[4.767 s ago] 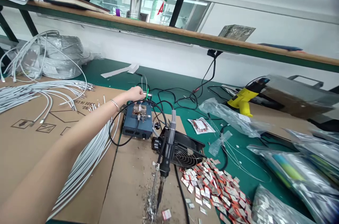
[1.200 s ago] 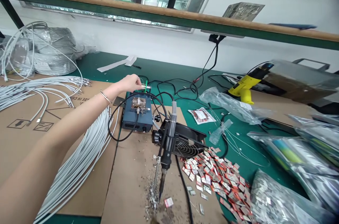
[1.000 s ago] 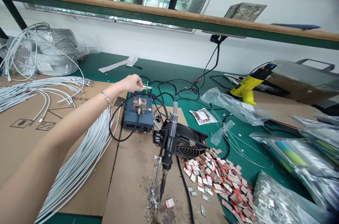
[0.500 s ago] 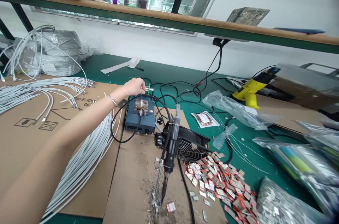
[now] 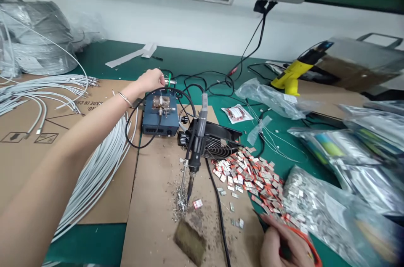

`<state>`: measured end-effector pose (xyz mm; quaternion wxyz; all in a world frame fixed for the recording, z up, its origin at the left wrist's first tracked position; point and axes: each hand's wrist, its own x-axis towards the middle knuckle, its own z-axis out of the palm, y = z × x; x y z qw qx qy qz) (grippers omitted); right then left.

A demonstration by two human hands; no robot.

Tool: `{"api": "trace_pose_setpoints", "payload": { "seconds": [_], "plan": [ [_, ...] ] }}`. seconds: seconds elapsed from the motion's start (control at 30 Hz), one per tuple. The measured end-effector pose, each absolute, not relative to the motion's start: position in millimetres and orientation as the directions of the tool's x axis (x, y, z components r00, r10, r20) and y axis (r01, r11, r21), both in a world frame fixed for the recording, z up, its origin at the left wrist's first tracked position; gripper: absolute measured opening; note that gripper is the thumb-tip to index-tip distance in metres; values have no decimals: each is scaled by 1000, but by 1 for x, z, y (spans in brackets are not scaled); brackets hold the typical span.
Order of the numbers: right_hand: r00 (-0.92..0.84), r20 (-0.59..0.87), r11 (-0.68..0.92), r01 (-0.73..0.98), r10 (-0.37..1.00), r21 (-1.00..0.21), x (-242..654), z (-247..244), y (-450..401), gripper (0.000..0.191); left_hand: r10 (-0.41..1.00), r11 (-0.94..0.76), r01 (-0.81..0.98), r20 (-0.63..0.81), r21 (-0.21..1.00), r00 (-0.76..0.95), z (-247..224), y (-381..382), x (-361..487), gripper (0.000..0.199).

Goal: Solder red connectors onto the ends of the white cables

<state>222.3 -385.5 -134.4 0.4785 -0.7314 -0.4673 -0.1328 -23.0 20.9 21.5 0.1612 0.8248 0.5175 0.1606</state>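
Observation:
My left hand [image 5: 152,80] reaches over the back of a blue soldering station box [image 5: 160,117]. Its fingers are closed at a small silvery spool with a green rim [image 5: 171,80], lying on its side. At the lower right, my right hand [image 5: 282,244] is curled around an orange-handled tool [image 5: 307,239]; a dark pointed tip shows past the fingers. Between the hands a soldering iron [image 5: 198,143] is held tip-down by a metal stand. Solder scraps [image 5: 179,199] surround its tip. One small red-and-white piece [image 5: 197,203] lies beside it, with a brownish sponge [image 5: 190,241] nearer me.
Loose red-and-silver pieces [image 5: 252,174] are heaped beside a black fan [image 5: 221,145]. Bundled white cables [image 5: 101,170] cover cardboard at left. Bags of parts [image 5: 318,204] and a yellow heat gun [image 5: 293,75] lie right. A black cord [image 5: 219,212] crosses the cardboard.
The view has tilted down, so the shelf items have left the picture. My right hand has come in at the lower right with the orange-handled tool. My left hand stays at the spool.

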Motion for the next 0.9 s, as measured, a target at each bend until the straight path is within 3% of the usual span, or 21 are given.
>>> {"api": "trace_pose_setpoints", "payload": {
  "seconds": [0.9],
  "plan": [
    [497,659,-101,834,565,-543,221,-133,-384,15,883,-437,813,13,385,468,15,23,-20,13]
  ]
}}
